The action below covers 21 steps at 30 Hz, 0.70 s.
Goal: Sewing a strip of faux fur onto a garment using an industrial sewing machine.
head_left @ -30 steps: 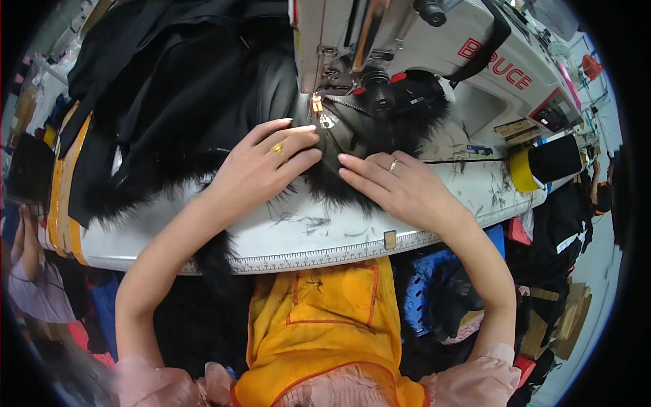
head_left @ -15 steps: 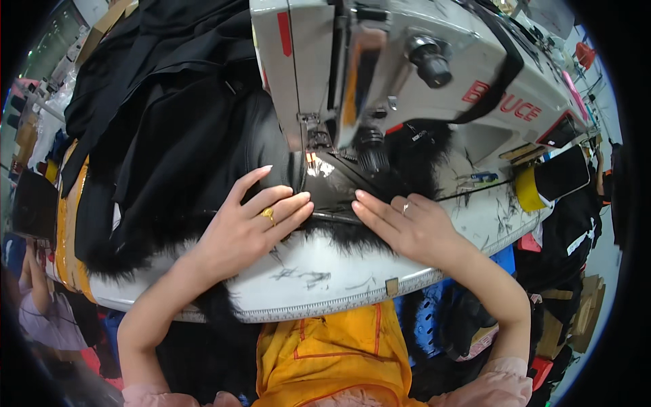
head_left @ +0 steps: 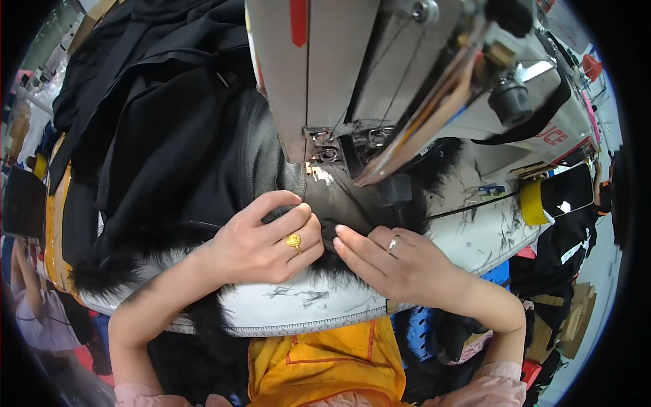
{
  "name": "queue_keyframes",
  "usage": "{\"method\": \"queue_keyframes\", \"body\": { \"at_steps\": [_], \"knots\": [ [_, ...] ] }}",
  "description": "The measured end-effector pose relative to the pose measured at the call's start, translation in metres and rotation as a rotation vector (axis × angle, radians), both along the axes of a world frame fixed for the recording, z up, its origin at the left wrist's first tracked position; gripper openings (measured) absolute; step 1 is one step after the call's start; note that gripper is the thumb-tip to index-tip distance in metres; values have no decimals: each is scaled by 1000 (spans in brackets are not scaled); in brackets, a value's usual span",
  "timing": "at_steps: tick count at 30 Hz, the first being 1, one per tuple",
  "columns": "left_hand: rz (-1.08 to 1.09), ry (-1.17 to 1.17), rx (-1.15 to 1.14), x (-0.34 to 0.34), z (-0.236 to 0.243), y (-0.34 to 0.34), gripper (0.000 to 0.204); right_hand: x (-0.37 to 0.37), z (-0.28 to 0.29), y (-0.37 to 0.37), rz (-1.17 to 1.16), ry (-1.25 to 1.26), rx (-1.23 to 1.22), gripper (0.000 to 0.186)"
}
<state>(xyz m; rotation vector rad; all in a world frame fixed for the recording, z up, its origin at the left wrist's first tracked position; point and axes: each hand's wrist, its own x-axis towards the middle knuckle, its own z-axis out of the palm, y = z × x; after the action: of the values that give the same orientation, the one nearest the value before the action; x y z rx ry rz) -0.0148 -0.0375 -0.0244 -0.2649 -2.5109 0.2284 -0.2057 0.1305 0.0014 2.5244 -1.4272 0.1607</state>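
A black garment [head_left: 163, 136] with fur trim [head_left: 102, 275] lies under the head of a white sewing machine [head_left: 325, 61]. My left hand [head_left: 268, 241], wearing a gold ring, has its fingers curled onto the dark leather-like panel's edge [head_left: 285, 169], just below the presser foot area [head_left: 319, 169]. Close to its right, my right hand [head_left: 397, 264], with a silver ring, rests on the same dark piece, fingers extended and pointing toward my left hand.
The white table edge carries a measuring strip [head_left: 298, 329]. A yellow-and-black box-like object [head_left: 536, 200] sits at the right, above heaped dark fabric and cardboard [head_left: 576, 312]. At far left is another person's arm [head_left: 30, 285]. A blue perforated crate [head_left: 420, 332] stands below the table.
My left fingers have curled from a more spread position onto the fabric. Both hands sit lower in the picture, and the machine head looms larger as the view has shifted.
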Motion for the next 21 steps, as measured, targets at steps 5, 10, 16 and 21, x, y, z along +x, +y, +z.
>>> {"method": "queue_keyframes", "body": {
  "at_steps": [5,10,16,21],
  "knots": [
    [59,-13,-40,6,1,3,11,4,3,2,-46,33,10,43],
    [76,-58,-44,13,7,8,14,4,4,5,-62,26,2,43],
    [44,-41,14,15,3,5,10,4,0,7,-73,-30,23,49],
    [66,-53,19,13,5,5,10,4,0,7,-67,-117,40,56]
  ]
}}
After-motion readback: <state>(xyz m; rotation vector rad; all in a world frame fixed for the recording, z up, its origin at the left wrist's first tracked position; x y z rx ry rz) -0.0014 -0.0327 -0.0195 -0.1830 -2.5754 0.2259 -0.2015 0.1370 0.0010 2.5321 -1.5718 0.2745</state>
